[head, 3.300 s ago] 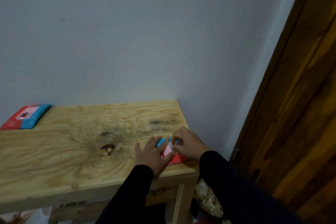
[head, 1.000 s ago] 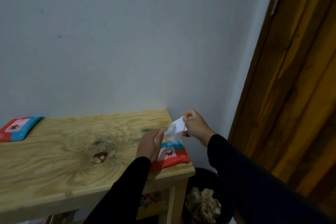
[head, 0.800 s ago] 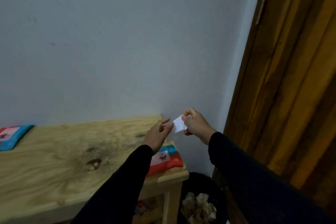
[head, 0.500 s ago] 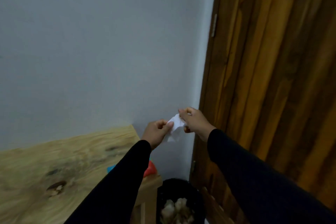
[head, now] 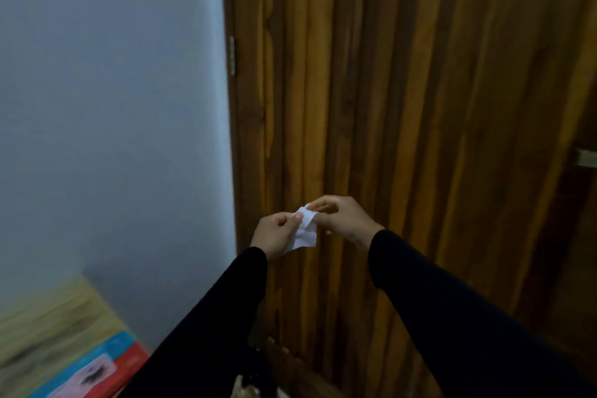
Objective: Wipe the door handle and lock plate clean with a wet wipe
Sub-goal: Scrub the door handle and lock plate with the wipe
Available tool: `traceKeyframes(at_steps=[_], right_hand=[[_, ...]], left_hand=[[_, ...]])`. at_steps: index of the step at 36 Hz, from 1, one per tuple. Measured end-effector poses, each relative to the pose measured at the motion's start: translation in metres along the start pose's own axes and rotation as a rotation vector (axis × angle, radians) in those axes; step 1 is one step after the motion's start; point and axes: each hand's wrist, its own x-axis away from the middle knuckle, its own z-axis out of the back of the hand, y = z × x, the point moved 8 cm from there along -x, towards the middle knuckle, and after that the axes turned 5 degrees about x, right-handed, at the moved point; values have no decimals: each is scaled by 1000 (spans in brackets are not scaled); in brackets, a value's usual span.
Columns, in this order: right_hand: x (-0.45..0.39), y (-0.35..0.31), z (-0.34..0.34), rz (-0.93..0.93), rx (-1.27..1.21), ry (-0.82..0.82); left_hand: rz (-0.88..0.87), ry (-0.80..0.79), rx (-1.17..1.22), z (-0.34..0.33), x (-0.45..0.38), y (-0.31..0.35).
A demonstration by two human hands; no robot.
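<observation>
Wipe (head: 305, 231) between both my hands, held up at chest height in front of the wooden door (head: 403, 107). My left hand (head: 276, 236) pinches its left edge, thumb and forefinger closed on the sheet with the other fingers curled into the palm. My right hand (head: 340, 218) pinches the upper right corner the same way, thumb against forefinger, knuckles turned toward the door. The white sheet is crumpled and partly bunched; its top is stretched between the two pinches and its lower part hangs loose below my fingertips, just beside my left palm. Both hands are close together, with only the wipe bridging them. Black sleeves (head: 452, 317) cover both forearms to the wrists.

The door fills the right of the view, in vertical brown and amber grain, well beyond my hands. At the far right edge a pale metal piece (head: 586, 158) juts into view, well apart from the wipe; I cannot tell whether it is the handle. A hinge (head: 232, 55) shows on the door's left edge, next to the pale wall (head: 113, 107). At lower left lies the corner of the wooden table (head: 48, 317), with the red and blue wipe packet (head: 97, 368) on it.
</observation>
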Motion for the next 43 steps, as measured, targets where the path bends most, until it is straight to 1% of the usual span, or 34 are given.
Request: traceKeyframes(at_steps=[3, 7, 8, 9, 11, 18, 24, 27, 30, 35, 37, 43], right_hand=[[15, 16, 42, -42, 11, 82], [36, 38, 91, -110, 32, 179], [48, 47, 114, -134, 49, 226], [51, 48, 117, -138, 49, 225], [66, 57, 141, -167, 64, 274], [113, 88, 215, -295, -25, 485], [151, 116, 259, -381, -44, 607], [163, 128, 274, -409, -69, 662], [173, 138, 287, -447, -74, 700], [184, 148, 296, -497, -81, 651], [187, 152, 298, -506, -73, 642], [203, 165, 307, -518, -87, 672]], left_hand=[[-22, -60, -24, -42, -12, 7], [-32, -151, 15, -92, -22, 12], [-38, -204, 33, -118, -24, 17], [-44, -212, 34, -121, -24, 16], [-62, -271, 34, -149, -25, 21], [-98, -539, 90, -246, -12, 37], [-34, -819, 138, -317, 10, 52], [5, -911, 143, -339, 19, 57], [44, -950, 161, -359, 21, 57], [109, -999, 207, -386, 26, 58], [94, -987, 219, -394, 28, 62], [-38, -927, 229, -416, 30, 74]])
